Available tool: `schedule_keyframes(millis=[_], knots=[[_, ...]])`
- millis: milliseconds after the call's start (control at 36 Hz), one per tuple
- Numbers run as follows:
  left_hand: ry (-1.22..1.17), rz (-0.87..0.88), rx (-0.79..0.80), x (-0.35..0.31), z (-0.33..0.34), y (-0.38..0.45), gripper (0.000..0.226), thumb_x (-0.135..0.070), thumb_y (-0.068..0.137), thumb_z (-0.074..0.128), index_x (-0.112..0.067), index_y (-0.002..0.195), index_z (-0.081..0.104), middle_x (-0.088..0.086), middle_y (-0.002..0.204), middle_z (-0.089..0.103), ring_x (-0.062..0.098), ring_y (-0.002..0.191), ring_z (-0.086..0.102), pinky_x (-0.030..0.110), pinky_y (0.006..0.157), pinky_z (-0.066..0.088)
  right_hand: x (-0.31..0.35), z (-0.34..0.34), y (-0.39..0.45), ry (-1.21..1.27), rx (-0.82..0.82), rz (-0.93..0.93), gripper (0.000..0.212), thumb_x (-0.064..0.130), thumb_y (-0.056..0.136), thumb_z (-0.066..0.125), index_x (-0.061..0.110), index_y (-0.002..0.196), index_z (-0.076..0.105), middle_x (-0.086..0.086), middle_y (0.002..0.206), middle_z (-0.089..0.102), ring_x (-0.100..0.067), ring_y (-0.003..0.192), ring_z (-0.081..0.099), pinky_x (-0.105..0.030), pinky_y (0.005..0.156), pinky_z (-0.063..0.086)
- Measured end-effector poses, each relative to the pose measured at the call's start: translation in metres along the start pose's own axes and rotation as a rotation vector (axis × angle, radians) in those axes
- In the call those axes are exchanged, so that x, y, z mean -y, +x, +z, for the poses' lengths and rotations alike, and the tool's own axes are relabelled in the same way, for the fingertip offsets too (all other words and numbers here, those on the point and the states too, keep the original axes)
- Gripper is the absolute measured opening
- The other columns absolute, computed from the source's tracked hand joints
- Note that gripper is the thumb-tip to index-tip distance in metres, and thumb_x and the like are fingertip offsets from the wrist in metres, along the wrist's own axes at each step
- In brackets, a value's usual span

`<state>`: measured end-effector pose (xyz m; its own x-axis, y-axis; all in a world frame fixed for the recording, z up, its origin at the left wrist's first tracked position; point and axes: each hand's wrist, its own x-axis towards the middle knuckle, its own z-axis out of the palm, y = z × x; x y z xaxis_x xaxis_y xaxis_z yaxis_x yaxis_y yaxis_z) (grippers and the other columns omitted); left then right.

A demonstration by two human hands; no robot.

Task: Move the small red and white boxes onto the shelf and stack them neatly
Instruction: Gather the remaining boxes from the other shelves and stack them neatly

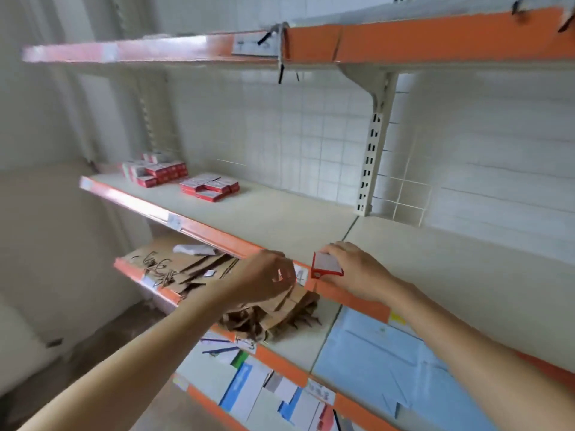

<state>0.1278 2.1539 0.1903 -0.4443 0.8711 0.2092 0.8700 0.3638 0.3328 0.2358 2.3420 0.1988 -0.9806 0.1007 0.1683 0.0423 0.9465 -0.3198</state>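
Orange-edged shelving: cream shelf point(280, 219) at chest level, mostly bare, with a wire grid panel point(311, 135) behind it and pale walls around; the picture is blurred.
Lower shelves: brown paper bags point(193, 272) lie heaped one level down; blue and white packets point(373, 353) lie below those.
Stacked boxes: two groups of small red and white boxes, a taller stack point(155, 172) at the far left and a flatter group point(210, 188) just beside it, well apart from the hands.
Right hand point(357, 272): its grip is closed around one red and white box point(326, 265), held tilted over the shelf's front edge.
Left hand point(264, 278): fingers partly curled just beside the box, holding nothing that I can see.
Risk, slip: the box sits at the very lip, so a loosened grip would likely drop it onto the bags below.
Risk, stacking: a hurried reach to the far left could nudge the existing stacks askew.
Risk, surface: the smooth shelf may let boxes slide when pushed.
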Motion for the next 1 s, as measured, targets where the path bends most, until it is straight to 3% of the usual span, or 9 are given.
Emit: schedule_keyframes(millis=[111,222,389,500,611,722,833,1000], knots=[[0.038,-0.069,-0.019,0.066,-0.034,-0.034,0.011,-0.016,0.087,0.061,-0.015,0.089,0.072,-0.001,0.088,0.068,0.012,0.074,0.062,0.024,0.067,0.051,0.05,0.039,0.054,0.005,-0.003,-0.079,0.049,0.036,0.084,0.065,0.018,0.127,0.049,-0.001,0.122,0.053,-0.019,0.117,0.047,-0.029,0.094,0.039],[0.05,-0.113,0.01,0.12,-0.055,-0.063,0.013,-0.018,0.089,0.06,-0.014,0.093,0.071,-0.004,0.091,0.068,0.006,0.076,0.059,0.015,0.067,0.048,0.09,0.067,0.095,0.009,0.053,-0.097,0.052,0.034,0.088,0.061,0.017,0.133,0.043,0.001,0.132,0.047,-0.016,0.123,0.041,-0.026,0.096,0.036],[0.022,-0.142,-0.035,0.172,-0.066,-0.079,0.013,-0.017,0.089,0.06,-0.012,0.093,0.071,-0.002,0.091,0.066,0.01,0.078,0.06,0.03,0.073,0.053,0.117,0.084,0.148,0.033,0.021,-0.117,0.051,0.037,0.088,0.061,0.018,0.132,0.044,0.001,0.13,0.048,-0.014,0.118,0.044,-0.022,0.089,0.037],[0.011,-0.143,-0.067,0.197,-0.062,-0.069,0.012,-0.018,0.089,0.059,-0.013,0.091,0.071,-0.004,0.089,0.066,0.008,0.075,0.059,0.03,0.071,0.053,0.113,0.089,0.182,0.046,-0.013,-0.102,0.049,0.034,0.087,0.062,0.017,0.13,0.046,0.0,0.127,0.05,-0.016,0.115,0.044,-0.024,0.087,0.036],[0.007,-0.138,-0.082,0.219,-0.064,-0.044,0.013,-0.019,0.09,0.059,-0.013,0.091,0.071,-0.004,0.088,0.064,0.006,0.073,0.054,0.019,0.067,0.047,0.1,0.094,0.222,0.067,-0.036,-0.084,0.047,0.031,0.086,0.065,0.016,0.127,0.049,-0.001,0.124,0.052,-0.016,0.114,0.045,-0.022,0.085,0.033],[0.029,-0.152,-0.093,0.245,-0.076,-0.01,0.012,-0.023,0.088,0.06,-0.017,0.092,0.07,-0.002,0.091,0.066,0.009,0.075,0.058,0.03,0.072,0.05,0.083,0.099,0.267,0.07,-0.021,-0.062,0.046,0.03,0.085,0.066,0.015,0.126,0.051,-0.003,0.123,0.054,-0.019,0.117,0.045,-0.023,0.089,0.032],[0.027,-0.12,-0.095,0.263,-0.088,0.023,0.013,-0.019,0.089,0.06,-0.015,0.096,0.07,-0.001,0.094,0.066,0.009,0.078,0.061,0.025,0.073,0.051,0.067,0.102,0.301,0.12,-0.127,0.023,0.049,0.029,0.085,0.065,0.014,0.129,0.051,-0.008,0.123,0.054,-0.024,0.117,0.045,-0.028,0.092,0.034],[0.008,-0.066,-0.153,0.279,-0.071,0.063,0.019,-0.018,0.088,0.062,-0.015,0.105,0.068,0.0,0.098,0.064,0.009,0.075,0.06,0.03,0.075,0.052,0.039,0.126,0.304,0.167,-0.081,0.05,0.053,0.034,0.087,0.063,0.022,0.136,0.047,-0.004,0.123,0.05,-0.024,0.116,0.041,-0.024,0.095,0.029]])
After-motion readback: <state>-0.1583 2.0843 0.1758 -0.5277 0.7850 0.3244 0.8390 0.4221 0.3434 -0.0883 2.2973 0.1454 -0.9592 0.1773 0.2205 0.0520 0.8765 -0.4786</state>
